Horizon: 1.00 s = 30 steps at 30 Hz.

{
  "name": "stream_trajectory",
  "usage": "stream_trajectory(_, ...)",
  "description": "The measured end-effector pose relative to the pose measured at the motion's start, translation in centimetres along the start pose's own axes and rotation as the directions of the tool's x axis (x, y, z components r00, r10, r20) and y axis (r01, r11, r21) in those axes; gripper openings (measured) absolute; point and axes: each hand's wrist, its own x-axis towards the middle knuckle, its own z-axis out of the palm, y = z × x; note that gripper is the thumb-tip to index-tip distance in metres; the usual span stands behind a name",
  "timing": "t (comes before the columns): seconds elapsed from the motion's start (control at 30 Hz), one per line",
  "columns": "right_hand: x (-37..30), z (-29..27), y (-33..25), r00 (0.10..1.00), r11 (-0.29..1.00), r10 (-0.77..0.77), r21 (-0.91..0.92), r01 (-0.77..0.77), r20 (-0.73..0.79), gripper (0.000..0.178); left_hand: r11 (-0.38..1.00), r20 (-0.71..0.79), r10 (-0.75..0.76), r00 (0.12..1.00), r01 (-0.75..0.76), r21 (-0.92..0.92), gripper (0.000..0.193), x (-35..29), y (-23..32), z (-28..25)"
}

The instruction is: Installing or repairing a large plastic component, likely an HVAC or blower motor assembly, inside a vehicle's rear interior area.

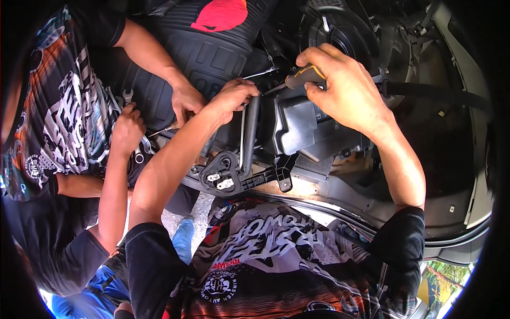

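Note:
My right hand (345, 87) is closed round the grey-and-yellow handle of a screwdriver (305, 77). Its shaft points left, with the tip close to the fingers of my left hand (234, 100). Those fingers are bent over the upper end of a long black bar (251, 133). At its lower end the bar meets a rounded triangular black base (222, 173) with pale metal pieces in it. A black plastic bracket (284, 173) stands beside the base. To the right of the bar sits a black plastic housing (297, 125), below my right hand.
A co-worker at the left has one hand (130, 130) near a wrench (127, 95) and the other hand (186, 103) by a screwdriver (171, 127). A red cloth (219, 15) lies on a ribbed black mat (186, 48). The vehicle's body edge (340, 194) curves in front of me.

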Motion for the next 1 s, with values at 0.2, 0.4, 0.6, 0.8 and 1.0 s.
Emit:
stream_trajectory(0.2, -0.2, 0.3, 0.2, 1.0, 1.0, 0.016, 0.01, -0.016, 0.009, 0.03, 0.992, -0.027, 0.001, 1.0, -0.005, -0.128, 0.044, -1.0, -0.1, 0.7)
stream_trajectory(0.4, 0.7, 0.7, 0.3, 0.999, 0.989, -0.054, 0.138, 0.053, 0.003, 0.022, 0.959, -0.027, -0.013, 1.0, 0.005, -0.285, 0.044, -1.3, -0.4, 1.1)
stream_trajectory(0.6, 1.1, 0.9, 0.1, 0.983, 0.93, -0.184, 0.328, 0.165, 0.028, 0.017, 0.956, 0.031, -0.035, 0.999, 0.043, -0.289, 0.034, 0.2, -0.9, -0.4)
stream_trajectory(0.8, 0.8, -1.6, 0.1, 0.991, 0.961, -0.111, 0.246, 0.125, -0.071, 0.019, 0.959, -0.069, 0.151, 0.986, -0.129, 0.254, 0.03, -0.3, 0.3, 0.0)
stream_trajectory(1.0, -0.1, -5.5, -0.6, 0.995, 0.954, 0.098, 0.289, -0.084, -0.032, 0.016, 0.168, 0.356, 0.544, 0.76, -0.514, 0.841, 0.036, -2.4, 3.1, 1.0)
